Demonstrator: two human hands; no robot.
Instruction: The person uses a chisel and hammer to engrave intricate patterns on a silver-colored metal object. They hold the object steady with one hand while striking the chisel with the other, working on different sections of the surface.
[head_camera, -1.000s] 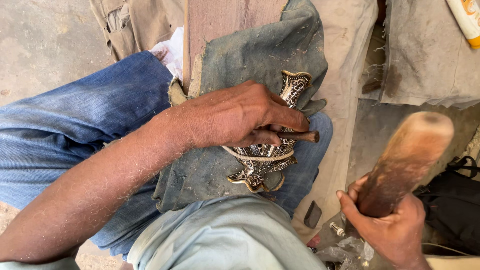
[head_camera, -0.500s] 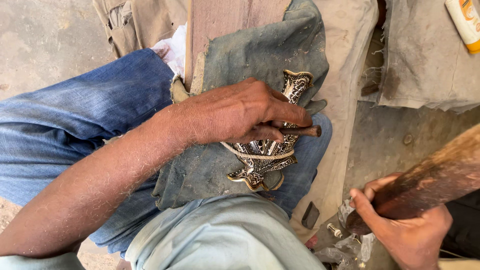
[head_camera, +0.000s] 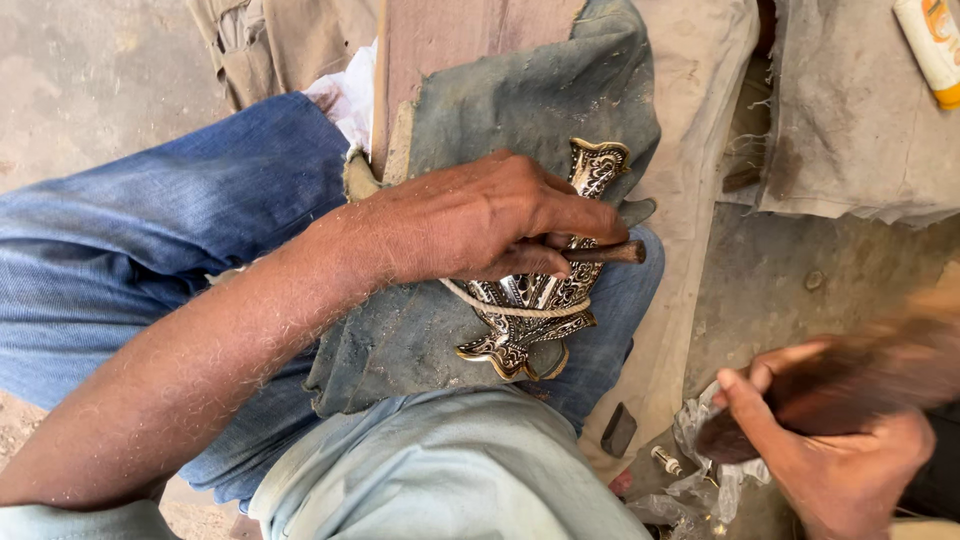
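Left hand (head_camera: 480, 215) still pinching punch (head_camera: 605, 254) on ornate metal piece (head_camera: 530, 315), right hand (head_camera: 835, 460) gripping wooden mallet (head_camera: 850, 385), now swung lower, blurred

blue jeans (head_camera: 150, 230), silver-black patterned ornament (head_camera: 530, 300).

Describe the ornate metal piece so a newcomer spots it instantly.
Start at the grey-blue cloth pad over the person's jeans-clad thigh. On it, partly under the left hand, lies the ornate metal piece. It alone is shiny: gold-edged, dark engraved scrollwork, a cord across it.
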